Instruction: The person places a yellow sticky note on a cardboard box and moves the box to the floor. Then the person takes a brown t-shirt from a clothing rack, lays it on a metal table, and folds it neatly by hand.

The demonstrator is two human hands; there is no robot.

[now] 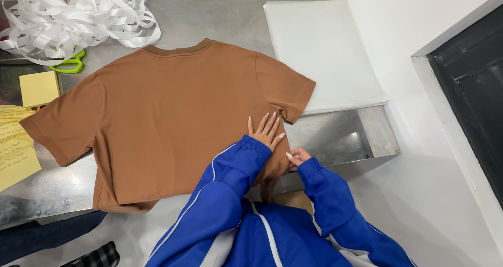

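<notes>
— So, what takes up most of the view?

— Steel table [335,136], grey and scuffed, running from the far wall to the near edge. Spread on it lies a brown shirt [167,120], back up, collar away from the person, both short sleeves out flat. Its lower hem hangs a little over the near edge.

— And beside it?

— White sheets [325,52], a flat stack, at the far right corner; the shirt's right sleeve overlaps their edge. Far left sits a loose heap of white ribbon [73,18], with green scissors [70,63] partly under it. Below those, a yellow pad [39,88], and a yellow paper [14,146] with handwriting at the left edge.

— The hands?

— Both come out of blue sleeves with white piping. Left hand [266,131] lies flat on the shirt, fingers spread and straight, palm down, just under the right sleeve's armpit. It grips nothing; it only presses the cloth.

— Right hand?

— Right hand [296,157] is at the shirt's side seam, near the table's edge, fingers curled in. It appears to pinch the shirt's edge, though the grip itself is partly hidden.
</notes>
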